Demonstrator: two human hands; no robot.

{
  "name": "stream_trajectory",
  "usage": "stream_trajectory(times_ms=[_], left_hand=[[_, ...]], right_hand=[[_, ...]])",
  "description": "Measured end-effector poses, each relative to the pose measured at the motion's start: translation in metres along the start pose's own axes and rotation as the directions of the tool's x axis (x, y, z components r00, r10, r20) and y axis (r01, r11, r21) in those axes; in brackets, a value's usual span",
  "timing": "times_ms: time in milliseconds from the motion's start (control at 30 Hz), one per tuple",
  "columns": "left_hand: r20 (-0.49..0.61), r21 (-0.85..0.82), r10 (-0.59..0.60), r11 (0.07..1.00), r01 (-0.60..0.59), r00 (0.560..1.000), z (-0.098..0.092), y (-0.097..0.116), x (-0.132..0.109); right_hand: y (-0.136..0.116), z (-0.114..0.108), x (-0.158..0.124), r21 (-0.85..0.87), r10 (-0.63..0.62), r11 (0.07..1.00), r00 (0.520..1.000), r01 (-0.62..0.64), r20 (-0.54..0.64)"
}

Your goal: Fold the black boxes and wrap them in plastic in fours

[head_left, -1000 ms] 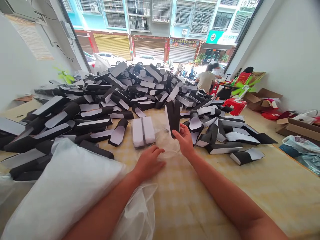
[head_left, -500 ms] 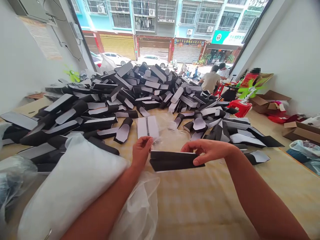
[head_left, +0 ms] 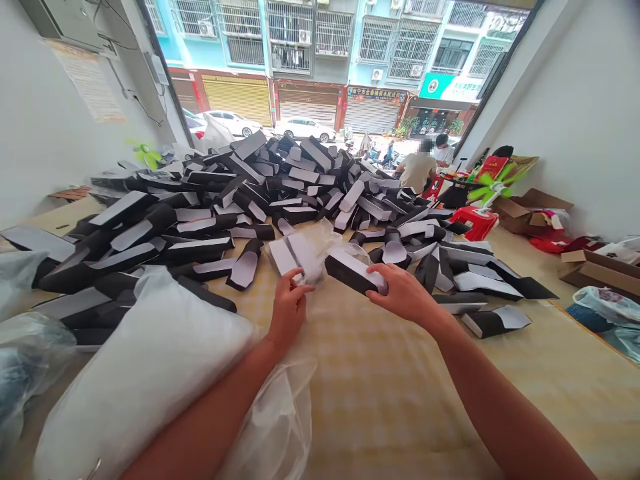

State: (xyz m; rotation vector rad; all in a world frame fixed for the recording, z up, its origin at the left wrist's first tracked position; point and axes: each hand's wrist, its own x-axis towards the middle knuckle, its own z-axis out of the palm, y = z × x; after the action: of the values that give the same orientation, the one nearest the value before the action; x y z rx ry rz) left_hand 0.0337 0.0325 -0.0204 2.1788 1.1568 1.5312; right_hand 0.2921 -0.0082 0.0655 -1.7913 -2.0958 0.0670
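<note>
The right hand (head_left: 406, 295) grips a black box (head_left: 353, 272) beside the clear bag (head_left: 323, 241) the left hand (head_left: 289, 308) pinches.

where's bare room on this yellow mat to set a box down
Bare mat between the two forearms, and a wide patch right of the right arm up to the cardboard boxes. Crowded ahead and left: the black box pile and white bag.

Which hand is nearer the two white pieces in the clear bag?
Left. The left hand pinches the bag just below the white pieces; the right hand is off to their right, holding a black box.
</note>
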Motion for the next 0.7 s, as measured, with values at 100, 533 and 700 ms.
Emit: stream_trajectory(times_ms=[100,533,700], left_hand=[[0.047,0.081,0.02,0.996,-0.024,0.999,0.002,-0.005,0.003],[-0.014,0.137,0.315,0.941,-0.31,0.949,0.003,0.001,-0.001],[0.029,0.118,0.453,0.883,-0.454,0.891,0.003,0.005,-0.001]], right_hand=[[-0.008,0.007,0.0,-0.14,0.044,0.989,0.999,-0.04,0.025],[-0.045,0.014,-0.024,-0.286,-0.001,0.958,1.0,-0.001,-0.008],[-0.05,0.035,0.0,-0.277,-0.037,0.961,0.988,-0.006,-0.149]])
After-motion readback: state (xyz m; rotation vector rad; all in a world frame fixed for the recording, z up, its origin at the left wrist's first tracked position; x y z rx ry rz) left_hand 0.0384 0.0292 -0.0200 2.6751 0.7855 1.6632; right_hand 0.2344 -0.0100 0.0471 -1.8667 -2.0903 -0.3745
